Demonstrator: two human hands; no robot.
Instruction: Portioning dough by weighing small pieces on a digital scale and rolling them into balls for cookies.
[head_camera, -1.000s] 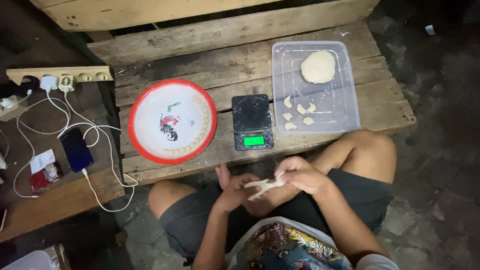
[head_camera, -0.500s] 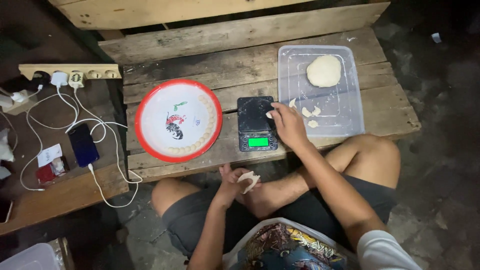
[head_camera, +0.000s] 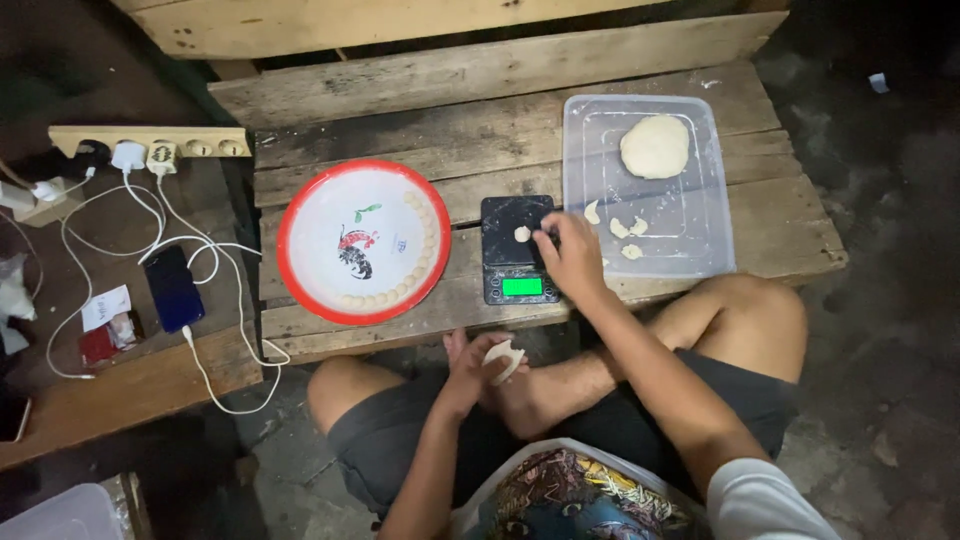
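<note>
My right hand (head_camera: 572, 255) is now resting pinched over the small dough piece (head_camera: 521, 234) on the black scale (head_camera: 518, 250), weighing beginning; my left hand (head_camera: 478, 362) is still cupping a dough lump (head_camera: 503, 358) near my lap

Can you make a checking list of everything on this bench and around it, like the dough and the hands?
Surface: worn wooden bench, planks bare at the back.
Job's things: black scale with a dough bit on it; clear tray holding a dough ball and scraps; red-rimmed plate edged with small dough balls.
Clutter: phone on the side board.
Hands: right hand at the scale; left hand holds a dough piece.
Cables: white cables from a power strip.
Surroundings: dark floor.
</note>
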